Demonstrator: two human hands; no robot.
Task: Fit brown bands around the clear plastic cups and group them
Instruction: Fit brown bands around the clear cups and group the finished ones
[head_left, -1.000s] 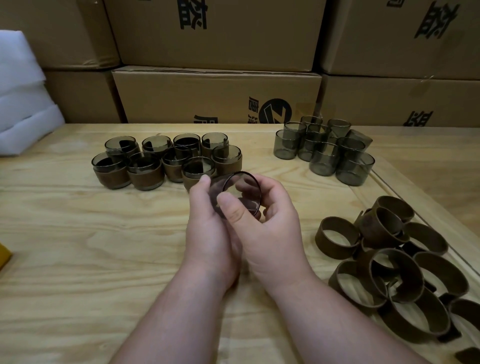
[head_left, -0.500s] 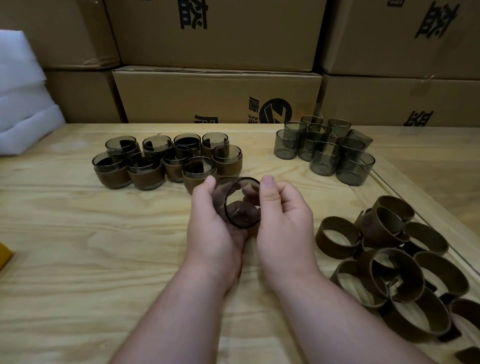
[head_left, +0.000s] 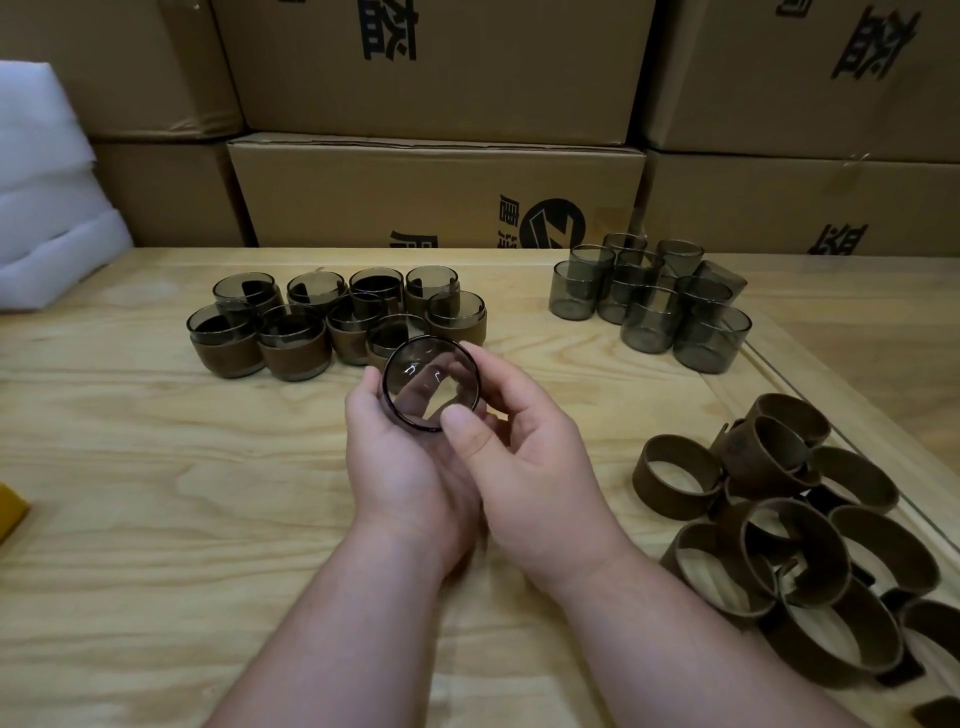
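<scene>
Both hands meet over the middle of the wooden table (head_left: 156, 519), sharing one clear cup (head_left: 428, 383). The left hand (head_left: 400, 467) cradles the cup from below with curled fingers. The right hand (head_left: 519, 457) pinches its near rim, thumb in front and fingers behind. A moment ago the cup's mouth tilted off to the right; now it has been turned to face the viewer squarely and lifted slightly toward the far edge. No band shows on it, so this looks like a check or a lining-up before banding.

The finished group of banded cups (head_left: 332, 327) stands just beyond the hands, toward the far left. Plain cups (head_left: 654, 306) wait at the far right. Loose brown bands (head_left: 810, 545) lie heaped along the right edge, so a reach there seems likely next.
</scene>
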